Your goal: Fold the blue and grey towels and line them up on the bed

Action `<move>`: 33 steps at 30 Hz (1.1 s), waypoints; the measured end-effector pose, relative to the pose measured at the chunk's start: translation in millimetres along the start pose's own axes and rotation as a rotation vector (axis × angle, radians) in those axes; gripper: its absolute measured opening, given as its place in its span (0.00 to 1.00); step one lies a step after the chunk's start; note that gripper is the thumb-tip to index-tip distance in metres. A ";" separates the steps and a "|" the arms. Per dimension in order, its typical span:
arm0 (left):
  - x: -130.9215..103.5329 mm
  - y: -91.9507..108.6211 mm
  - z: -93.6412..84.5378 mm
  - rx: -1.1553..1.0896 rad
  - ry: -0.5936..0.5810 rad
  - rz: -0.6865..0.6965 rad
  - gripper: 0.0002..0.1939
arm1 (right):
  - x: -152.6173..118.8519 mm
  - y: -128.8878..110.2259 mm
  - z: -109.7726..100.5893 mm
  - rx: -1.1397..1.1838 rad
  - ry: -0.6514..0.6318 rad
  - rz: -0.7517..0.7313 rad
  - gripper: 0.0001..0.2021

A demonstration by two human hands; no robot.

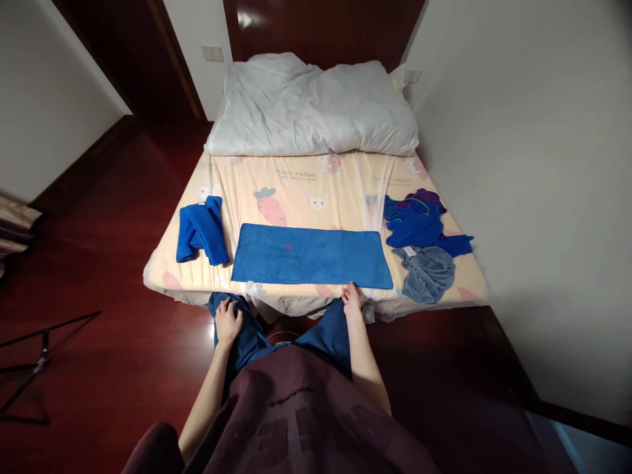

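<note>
A blue towel [311, 258] lies spread flat on the bed, its long side running left to right and a small reddish mark on it. My left hand [228, 320] rests on my left knee with its fingers apart, holding nothing. At the bed's front edge is my right hand [351, 299], over my right knee. Its fingers are loosely bent and apart, and a fingertip is at the towel's near edge; whether it touches is hard to tell. To the left lie folded blue towels [201, 230]. A heap of rumpled blue and purple cloths [417, 220] and a grey-blue cloth [428, 273] lies on the right.
A patterned sheet [291, 181] covers the bed. Across its head lies a folded white quilt [316, 108]. Black stand legs [42, 362] are on the dark red floor [128, 263] at left. A white wall [533, 164] borders the right.
</note>
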State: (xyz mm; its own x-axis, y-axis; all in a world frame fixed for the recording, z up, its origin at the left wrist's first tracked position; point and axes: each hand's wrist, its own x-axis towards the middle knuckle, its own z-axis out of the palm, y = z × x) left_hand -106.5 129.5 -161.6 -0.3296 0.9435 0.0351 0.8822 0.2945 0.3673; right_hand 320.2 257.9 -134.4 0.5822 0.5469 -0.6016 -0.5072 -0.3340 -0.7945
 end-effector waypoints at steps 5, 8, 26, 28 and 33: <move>0.1 1.3 -1.0 0.001 -0.003 -0.004 0.18 | -1.8 2.3 4.3 -0.045 -0.059 -0.021 0.16; 1.2 0.7 -1.0 0.007 -0.003 -0.002 0.18 | -9.5 11.5 7.0 -0.050 -0.173 -0.022 0.19; 2.7 2.0 -1.3 -0.009 0.000 -0.017 0.17 | -56.2 52.0 22.2 0.022 -0.265 0.042 0.20; 3.2 1.6 -0.9 -0.007 0.003 -0.019 0.17 | -64.2 55.2 30.5 0.052 -0.354 0.095 0.18; 3.5 2.2 -1.3 0.001 0.006 -0.023 0.18 | -81.2 67.5 57.3 0.160 -0.419 0.236 0.11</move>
State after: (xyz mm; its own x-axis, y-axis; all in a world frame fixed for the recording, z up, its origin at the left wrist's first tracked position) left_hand -106.1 133.3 -159.4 -0.3520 0.9354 0.0321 0.8746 0.3165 0.3671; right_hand 202.2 234.9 -134.4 0.1514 0.7428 -0.6522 -0.7045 -0.3818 -0.5983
